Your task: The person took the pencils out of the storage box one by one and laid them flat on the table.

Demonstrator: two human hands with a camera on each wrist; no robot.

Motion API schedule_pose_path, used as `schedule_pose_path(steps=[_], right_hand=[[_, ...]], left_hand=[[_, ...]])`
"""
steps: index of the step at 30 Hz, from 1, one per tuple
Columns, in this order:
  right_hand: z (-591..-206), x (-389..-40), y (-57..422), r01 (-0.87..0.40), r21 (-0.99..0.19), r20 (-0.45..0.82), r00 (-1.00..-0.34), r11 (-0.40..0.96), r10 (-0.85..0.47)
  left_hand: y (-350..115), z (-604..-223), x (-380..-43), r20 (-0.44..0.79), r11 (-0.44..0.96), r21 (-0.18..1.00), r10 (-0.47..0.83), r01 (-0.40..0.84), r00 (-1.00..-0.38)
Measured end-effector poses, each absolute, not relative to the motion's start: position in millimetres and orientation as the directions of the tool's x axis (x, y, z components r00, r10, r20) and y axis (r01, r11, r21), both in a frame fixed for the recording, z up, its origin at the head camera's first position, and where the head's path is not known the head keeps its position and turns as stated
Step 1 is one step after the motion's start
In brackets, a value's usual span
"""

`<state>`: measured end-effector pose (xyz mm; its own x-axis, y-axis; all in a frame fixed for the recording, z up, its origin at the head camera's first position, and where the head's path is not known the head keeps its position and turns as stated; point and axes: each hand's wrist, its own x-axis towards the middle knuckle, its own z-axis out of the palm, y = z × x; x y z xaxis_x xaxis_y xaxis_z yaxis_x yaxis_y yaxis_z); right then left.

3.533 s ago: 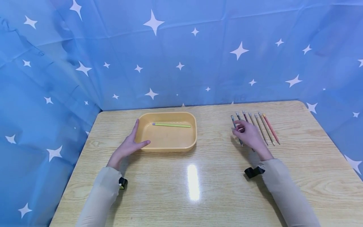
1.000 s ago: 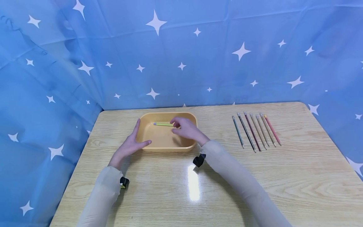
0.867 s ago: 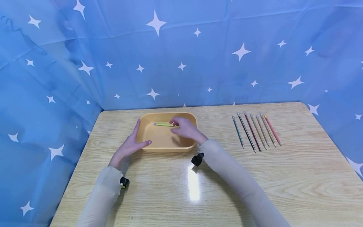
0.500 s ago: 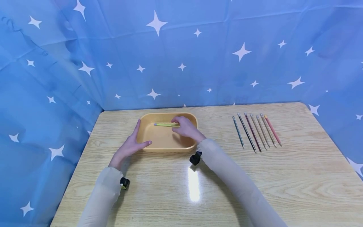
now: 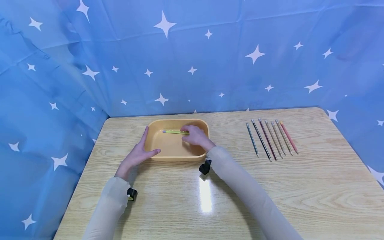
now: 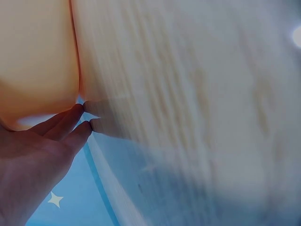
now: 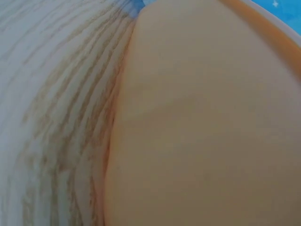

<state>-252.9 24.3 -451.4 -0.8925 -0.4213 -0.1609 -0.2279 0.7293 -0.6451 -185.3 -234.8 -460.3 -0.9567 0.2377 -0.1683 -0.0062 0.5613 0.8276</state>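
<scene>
A shallow tan tray [image 5: 172, 158] stands near the table's far edge. Inside it lies a lime-green pencil [image 5: 172, 132] with a purplish end at the left. My left hand [image 5: 137, 155] rests at the tray's left end, fingers straight along the side and thumb over the near rim. In the left wrist view, its fingertips [image 6: 83, 125] lie against the tray wall [image 6: 37, 56]. My right hand [image 5: 196, 136] reaches into the tray's right half, thumb and fingers curled about the pencil, whose right end they hide. The right wrist view shows only the tray's outer wall [image 7: 197, 122] and tabletop.
Several pencils lie side by side, slightly slanted, on the right of the table: a blue one [image 5: 252, 139] at the left of the row, gold ones [image 5: 279, 138] and a red one [image 5: 289, 136] at its right. A blue star-patterned cloth [image 5: 222, 60] hangs behind the wooden table [image 5: 168, 206].
My right hand has moved left from the pencil row into the tray, then lowered and closed in on the lime-green pencil. The left hand keeps its place on the tray.
</scene>
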Motion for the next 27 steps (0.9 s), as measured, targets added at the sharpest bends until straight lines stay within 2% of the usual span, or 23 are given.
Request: schedule_pose_path(steps=[17,24,27], right_hand=[[-452.9,-250.7,21.7,-0.300,-0.594,-0.139,-0.876,0.747,-0.462],[-456.2,-254.3,23.2,-0.252,-0.670,-0.151,-0.874,0.698,-0.461],[-457.0,-255.5,24.1,-0.214,-0.726,-0.168,-0.866,0.654,-0.470]], left_hand=[[-237.2,-461.5,-185.1,-0.149,0.554,0.833,0.252,0.016,-0.956],[-237.7,-460.8,-184.9,-0.149,0.544,0.839,0.255,0.014,-0.955],[-230.5,-444.1,-179.1,-0.161,0.541,0.841,0.258,0.004,-0.952]])
